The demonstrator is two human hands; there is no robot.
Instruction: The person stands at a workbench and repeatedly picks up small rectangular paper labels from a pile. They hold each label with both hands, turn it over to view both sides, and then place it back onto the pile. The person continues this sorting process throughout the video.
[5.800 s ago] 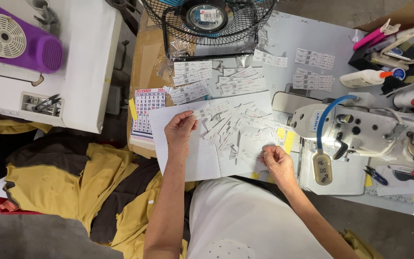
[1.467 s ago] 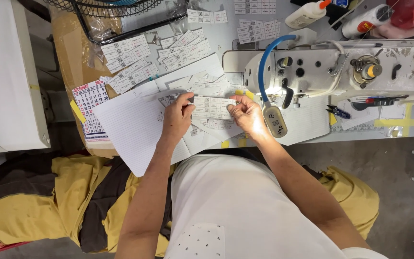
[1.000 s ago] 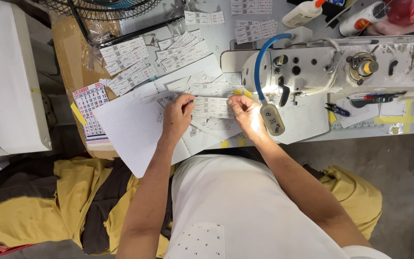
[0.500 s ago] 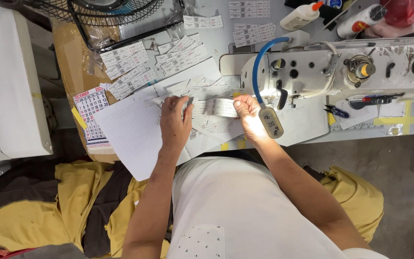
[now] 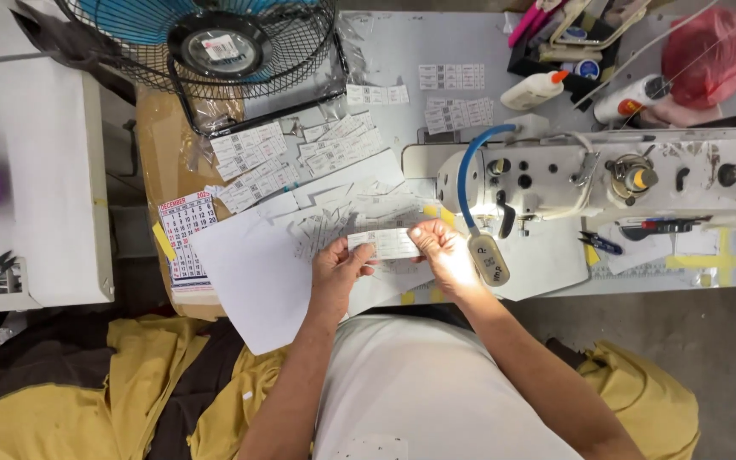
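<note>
Both hands hold one small white printed label strip (image 5: 385,244) just above the table. My left hand (image 5: 336,268) pinches its left end and my right hand (image 5: 443,253) pinches its right end. Under them lies a large white paper sheet (image 5: 253,277) strewn with several loose cut labels (image 5: 334,223). More label strips (image 5: 257,162) lie in rows further back on the table. A white sewing machine (image 5: 606,175) stands right of my right hand, its small lamp lighting that hand.
A wire-caged fan (image 5: 215,51) stands at the back left. A small calendar (image 5: 185,243) lies at the table's left edge. Glue bottles (image 5: 543,87), tools and a red bag (image 5: 713,51) sit at the back right. Yellow and dark fabric (image 5: 87,392) is piled at lower left.
Both hands were pressing down among the loose labels; now they have lifted one label strip between them. The view has shifted, showing more of the fan.
</note>
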